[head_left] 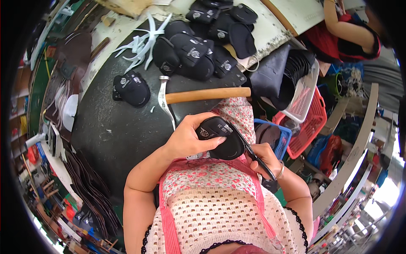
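the black padded piece [222, 137], a curved tongue-shaped part with pale printing on its upper end, sits in the person's left hand [188, 139], held up over the lap just below the edge of the dark round surface [110, 135]. the left fingers [211, 144] wrap around it, thumb beneath and the others curled over the top, so the grip is closed on the piece. the right hand [264, 158] is closed around a pair of dark scissors [253, 154], whose blades lie along the right edge of the piece, touching it. a bangle circles the right wrist. on the surface, just beyond the hands, lies a hammer [198, 95] with a pale wooden handle and a curved metal head. a single similar black piece [132, 88] lies to the left of the hammer head, and a heap of more black pieces [198, 46] rests further back. white strips [141, 42] lie near the heap. to the right stand a red basket [311, 122] and a blue basket [275, 135], and another person's arm [342, 29] shows at the top right.
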`<state>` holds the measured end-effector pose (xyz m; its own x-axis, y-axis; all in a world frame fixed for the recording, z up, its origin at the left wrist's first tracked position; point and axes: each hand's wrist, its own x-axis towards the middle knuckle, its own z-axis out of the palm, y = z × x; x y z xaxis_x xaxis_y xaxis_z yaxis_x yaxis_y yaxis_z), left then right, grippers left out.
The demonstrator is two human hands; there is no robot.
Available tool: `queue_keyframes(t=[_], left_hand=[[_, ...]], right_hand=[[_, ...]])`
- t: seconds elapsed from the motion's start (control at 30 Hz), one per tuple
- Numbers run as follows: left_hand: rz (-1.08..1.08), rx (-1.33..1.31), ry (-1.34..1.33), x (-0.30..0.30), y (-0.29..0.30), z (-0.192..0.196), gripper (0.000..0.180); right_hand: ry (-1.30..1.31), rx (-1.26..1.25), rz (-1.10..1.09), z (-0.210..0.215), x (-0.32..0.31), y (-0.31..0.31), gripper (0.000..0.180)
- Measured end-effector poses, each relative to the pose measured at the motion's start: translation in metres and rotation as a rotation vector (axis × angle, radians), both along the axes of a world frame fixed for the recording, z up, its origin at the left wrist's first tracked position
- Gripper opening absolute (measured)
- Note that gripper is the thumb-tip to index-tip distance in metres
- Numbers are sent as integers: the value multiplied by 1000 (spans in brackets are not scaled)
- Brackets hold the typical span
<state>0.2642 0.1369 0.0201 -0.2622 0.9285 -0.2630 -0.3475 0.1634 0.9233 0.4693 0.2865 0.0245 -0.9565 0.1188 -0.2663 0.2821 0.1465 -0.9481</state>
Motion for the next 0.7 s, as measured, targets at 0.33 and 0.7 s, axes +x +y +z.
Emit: queue_keyframes(t=[0.33,0.7], left_hand=[[-169,-103,-66,28,25,0,24],[-225,-111,-22,41,32,0,25]], right_hand=[[-52,24,-142,-13,49,-15,53],[-67,33,-347,-12,64,-27,54]])
